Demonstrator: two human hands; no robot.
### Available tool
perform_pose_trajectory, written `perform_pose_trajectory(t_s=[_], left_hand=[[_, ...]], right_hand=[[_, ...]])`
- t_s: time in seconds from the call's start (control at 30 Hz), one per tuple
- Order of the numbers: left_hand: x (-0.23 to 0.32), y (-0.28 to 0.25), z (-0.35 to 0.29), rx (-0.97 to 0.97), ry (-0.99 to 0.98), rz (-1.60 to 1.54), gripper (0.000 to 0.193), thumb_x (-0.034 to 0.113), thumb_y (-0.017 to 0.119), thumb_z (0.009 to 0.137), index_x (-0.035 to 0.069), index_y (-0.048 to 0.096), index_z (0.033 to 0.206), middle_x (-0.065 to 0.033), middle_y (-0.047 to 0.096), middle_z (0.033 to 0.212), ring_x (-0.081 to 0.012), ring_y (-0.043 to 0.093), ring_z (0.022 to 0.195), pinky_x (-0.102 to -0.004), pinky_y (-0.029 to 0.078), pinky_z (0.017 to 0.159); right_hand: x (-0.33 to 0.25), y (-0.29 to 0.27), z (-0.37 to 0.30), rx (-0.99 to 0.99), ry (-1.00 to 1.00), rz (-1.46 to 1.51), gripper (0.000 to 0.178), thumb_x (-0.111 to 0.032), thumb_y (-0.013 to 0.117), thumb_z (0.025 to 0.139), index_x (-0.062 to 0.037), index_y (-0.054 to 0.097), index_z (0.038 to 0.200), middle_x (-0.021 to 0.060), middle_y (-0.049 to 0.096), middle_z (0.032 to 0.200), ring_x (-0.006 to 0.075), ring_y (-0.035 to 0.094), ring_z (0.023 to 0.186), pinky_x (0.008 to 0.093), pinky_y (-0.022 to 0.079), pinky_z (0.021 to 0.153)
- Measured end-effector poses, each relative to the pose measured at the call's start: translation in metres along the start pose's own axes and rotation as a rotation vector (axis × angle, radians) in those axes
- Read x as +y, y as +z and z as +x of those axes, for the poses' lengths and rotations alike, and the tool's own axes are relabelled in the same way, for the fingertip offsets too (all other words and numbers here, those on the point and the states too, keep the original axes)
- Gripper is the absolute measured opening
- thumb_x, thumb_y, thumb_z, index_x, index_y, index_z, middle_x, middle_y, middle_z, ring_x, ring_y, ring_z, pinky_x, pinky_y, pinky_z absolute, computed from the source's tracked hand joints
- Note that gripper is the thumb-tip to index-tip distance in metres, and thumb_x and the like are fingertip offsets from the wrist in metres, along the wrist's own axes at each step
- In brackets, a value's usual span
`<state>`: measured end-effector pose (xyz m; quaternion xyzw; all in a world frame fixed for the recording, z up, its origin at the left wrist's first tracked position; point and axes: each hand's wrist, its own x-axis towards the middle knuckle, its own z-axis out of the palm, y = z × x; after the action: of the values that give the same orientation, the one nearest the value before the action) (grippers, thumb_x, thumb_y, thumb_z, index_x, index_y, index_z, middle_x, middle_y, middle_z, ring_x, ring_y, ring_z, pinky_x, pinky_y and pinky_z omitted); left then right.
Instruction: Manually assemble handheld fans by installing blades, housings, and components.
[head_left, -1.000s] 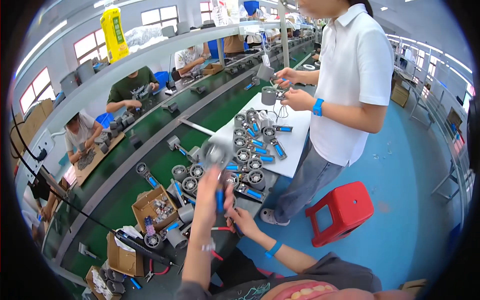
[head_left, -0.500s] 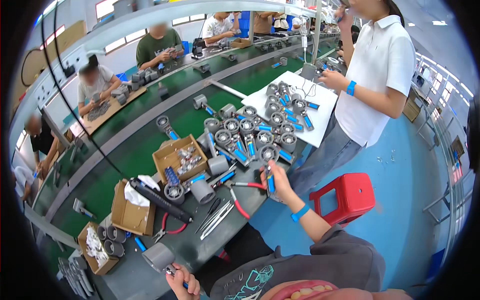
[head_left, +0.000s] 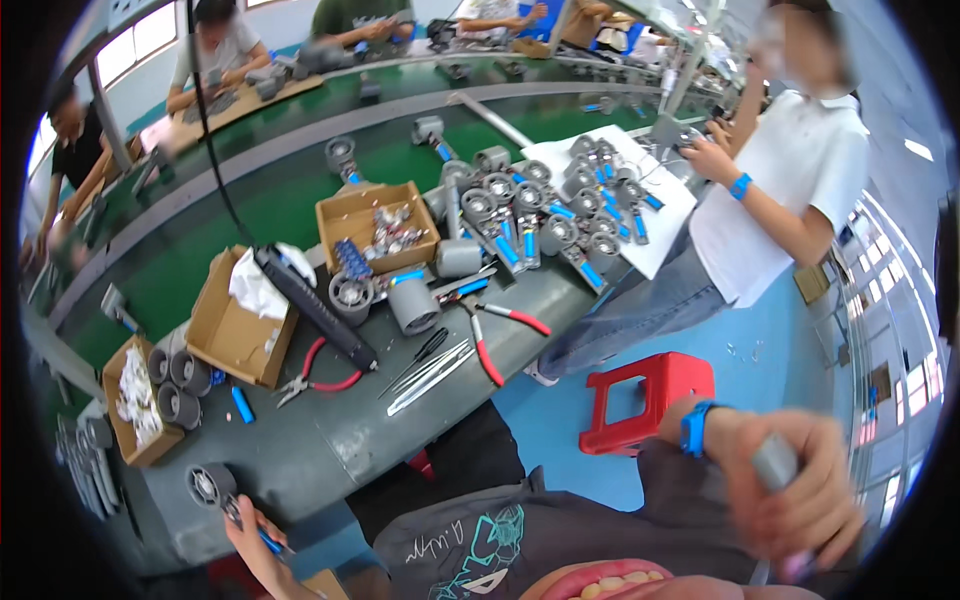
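At the table's lower left, my left hand is closed around the handle end of a small fan unit. The unit has a grey round head and a blue battery in its handle. Raised at the lower right, my right hand is closed round a grey blunt-ended thing; motion blur hides its kind. A blue band circles the right wrist. Near the left hand lies a loose blue battery. Further back are pliers with red handles and several tweezers.
Many fan units crowd the far right of the table. Cardboard boxes hold small parts and white material. A black corded tool leans across. A red stool stands right; a person in white works beyond, alongside a green conveyor.
My right hand has left the fan pile and come down and right, close to the camera. The left hand with its fan unit has shifted left. The whole view has tilted.
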<state>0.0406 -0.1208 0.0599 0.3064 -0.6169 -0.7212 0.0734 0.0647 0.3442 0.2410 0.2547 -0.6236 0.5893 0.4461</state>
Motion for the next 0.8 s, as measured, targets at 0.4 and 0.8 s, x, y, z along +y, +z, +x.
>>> perform_pose_trajectory(t_s=[0.4,0.8], left_hand=[[0.017,-0.013,0.014,0.048,-0.092,0.107,0.031,0.039,0.059,0.092,0.010,0.050,0.100,-0.0020,0.052,0.067,-0.0086,0.047,0.042,-0.0232,0.041,0.035],[0.001,-0.043,0.036,0.302,0.042,0.694,0.045,0.041,0.059,0.092,0.003,0.052,0.116,-0.0056,0.055,0.072,-0.0128,0.052,0.049,-0.0259,0.041,0.043]], right_hand=[[0.019,0.055,0.057,-0.208,-0.855,0.373,0.024,-0.030,0.059,0.088,-0.0101,0.058,0.102,0.0025,0.063,0.076,0.0116,0.054,0.049,0.0195,0.042,0.046],[0.016,0.023,0.055,-0.202,-0.347,0.242,0.024,-0.031,0.072,0.077,-0.0097,0.063,0.085,0.0036,0.063,0.078,0.0195,0.059,0.061,0.0291,0.049,0.060]])
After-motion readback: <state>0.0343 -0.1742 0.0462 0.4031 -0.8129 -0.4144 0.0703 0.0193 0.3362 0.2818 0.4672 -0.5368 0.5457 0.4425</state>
